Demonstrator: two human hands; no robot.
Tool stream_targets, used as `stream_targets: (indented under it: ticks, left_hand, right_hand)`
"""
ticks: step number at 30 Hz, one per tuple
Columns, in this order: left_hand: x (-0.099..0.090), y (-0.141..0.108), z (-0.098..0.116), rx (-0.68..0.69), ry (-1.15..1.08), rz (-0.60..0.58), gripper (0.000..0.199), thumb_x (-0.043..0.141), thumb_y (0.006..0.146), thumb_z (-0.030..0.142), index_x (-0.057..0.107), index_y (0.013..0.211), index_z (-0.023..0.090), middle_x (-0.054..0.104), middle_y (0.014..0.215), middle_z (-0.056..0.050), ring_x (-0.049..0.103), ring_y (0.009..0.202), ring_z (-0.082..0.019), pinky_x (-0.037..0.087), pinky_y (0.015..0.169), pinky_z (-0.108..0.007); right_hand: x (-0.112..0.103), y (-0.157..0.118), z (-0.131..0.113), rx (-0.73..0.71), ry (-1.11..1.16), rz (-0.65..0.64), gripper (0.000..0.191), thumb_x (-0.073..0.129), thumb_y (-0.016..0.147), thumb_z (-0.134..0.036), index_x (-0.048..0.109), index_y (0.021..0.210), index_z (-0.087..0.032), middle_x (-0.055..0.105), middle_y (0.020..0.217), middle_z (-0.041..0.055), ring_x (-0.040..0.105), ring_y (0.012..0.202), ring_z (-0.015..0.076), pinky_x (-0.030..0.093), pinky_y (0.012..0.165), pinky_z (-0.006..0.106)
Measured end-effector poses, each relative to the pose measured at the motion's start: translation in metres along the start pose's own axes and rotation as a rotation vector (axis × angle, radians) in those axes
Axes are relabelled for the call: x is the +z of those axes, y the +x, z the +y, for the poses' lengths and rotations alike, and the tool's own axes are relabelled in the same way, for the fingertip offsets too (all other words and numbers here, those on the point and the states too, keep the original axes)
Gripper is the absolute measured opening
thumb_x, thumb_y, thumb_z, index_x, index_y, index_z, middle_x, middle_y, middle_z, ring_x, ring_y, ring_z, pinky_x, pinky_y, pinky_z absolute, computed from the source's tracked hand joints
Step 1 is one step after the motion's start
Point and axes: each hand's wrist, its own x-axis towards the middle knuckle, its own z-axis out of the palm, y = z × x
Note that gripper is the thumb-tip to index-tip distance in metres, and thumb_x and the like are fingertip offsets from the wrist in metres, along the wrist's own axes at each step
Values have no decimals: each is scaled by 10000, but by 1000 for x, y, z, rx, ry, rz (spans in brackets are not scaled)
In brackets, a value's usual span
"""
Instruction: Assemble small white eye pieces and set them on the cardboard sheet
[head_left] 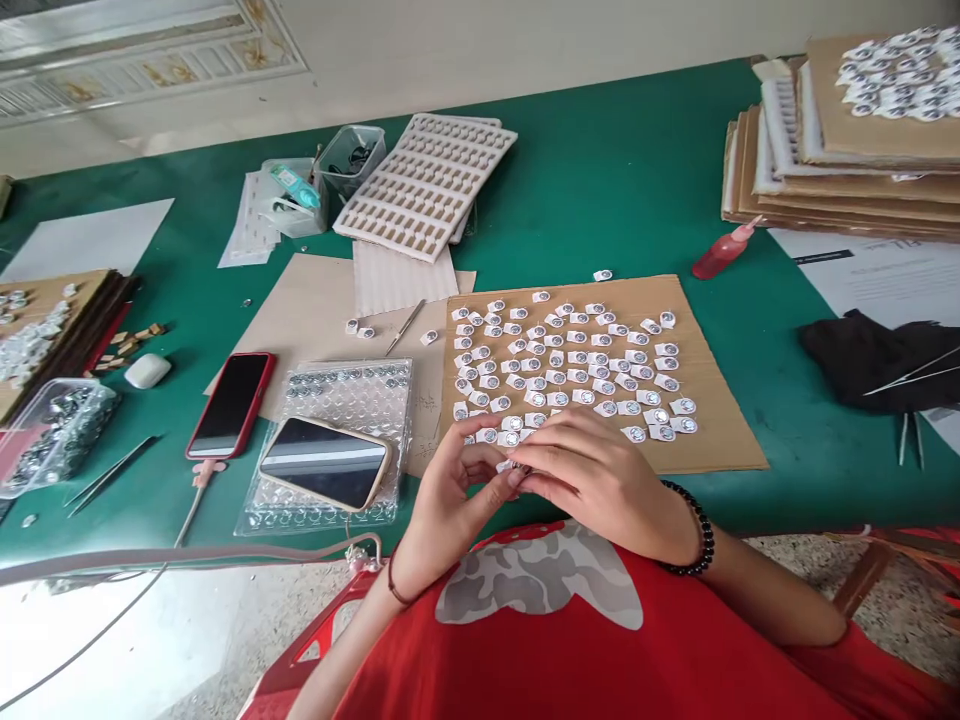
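Both hands, left hand (450, 480) and right hand (592, 470), pinch one small white tab (510, 466) (light, probably flimsy, best gripped by its edges) above the cardboard sheet (720, 420).

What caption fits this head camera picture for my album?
Two hands, left hand and right hand, pinch a small piece beside rows of round pieces on cardboard.

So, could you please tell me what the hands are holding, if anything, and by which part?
Both hands, left hand and right hand, pinch one small white piece between their fingertips. It is mostly hidden, so which part they grip cannot be told.
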Motion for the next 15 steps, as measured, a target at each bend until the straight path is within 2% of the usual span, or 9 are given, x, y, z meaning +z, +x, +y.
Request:
stream_targets:
  ticks: [5,9,15]
  left_hand:
    - [-1,-1,0,32,-8,14,463,642,775,252,373,1149,205,577,709,37,595,673,-57,496,659,-141]
    - [0,-1,0,52,-21,-2,444,633,782,244,378,1144,204,581,707,36,592,672,-51,486,652,-131]
    - [2,-1,0,121,54,51,398,634,781,231,408,1109,211,570,694,51,542,644,-16,457,628,-93]
  right_hand:
    - [1,1,2,-7,53,35,204,610,813,-212,569,1007,-165,638,889,-39,569,827,73,414,770,277]
    - [1,2,2,-12,40,44,215,623,803,-218,572,1005,-164,642,891,-39,580,837,77,416,775,281]
    - [4,0,0,-14,71,65,210,604,799,-152,566,1005,-161,641,900,-20,578,838,89,434,775,289]
